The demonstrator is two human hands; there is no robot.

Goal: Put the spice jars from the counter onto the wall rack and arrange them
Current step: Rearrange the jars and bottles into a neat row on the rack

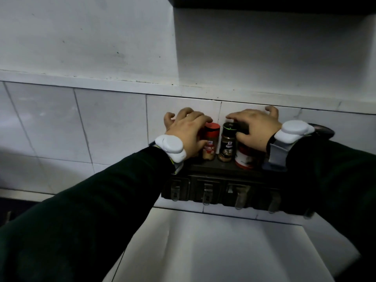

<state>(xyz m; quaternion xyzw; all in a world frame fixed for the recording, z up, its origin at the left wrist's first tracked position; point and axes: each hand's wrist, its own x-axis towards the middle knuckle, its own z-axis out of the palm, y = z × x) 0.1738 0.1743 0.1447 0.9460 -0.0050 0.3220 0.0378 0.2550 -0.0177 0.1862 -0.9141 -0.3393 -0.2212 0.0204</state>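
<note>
A dark wall rack hangs on the white tiles and bears a row of spice jars. A red-capped jar and a black-capped jar stand upright side by side in the middle. My left hand arches over a jar to their left. That jar is almost hidden; only a red sliver shows between my fingers. My right hand grips the dark lid of a wider red-and-white jar, with fingertips reaching over the black-capped jar.
Several clear hooks hang from the rack's underside. A white ledge runs above the tiles. A dark rounded object sits behind my right wrist. The white counter lies below.
</note>
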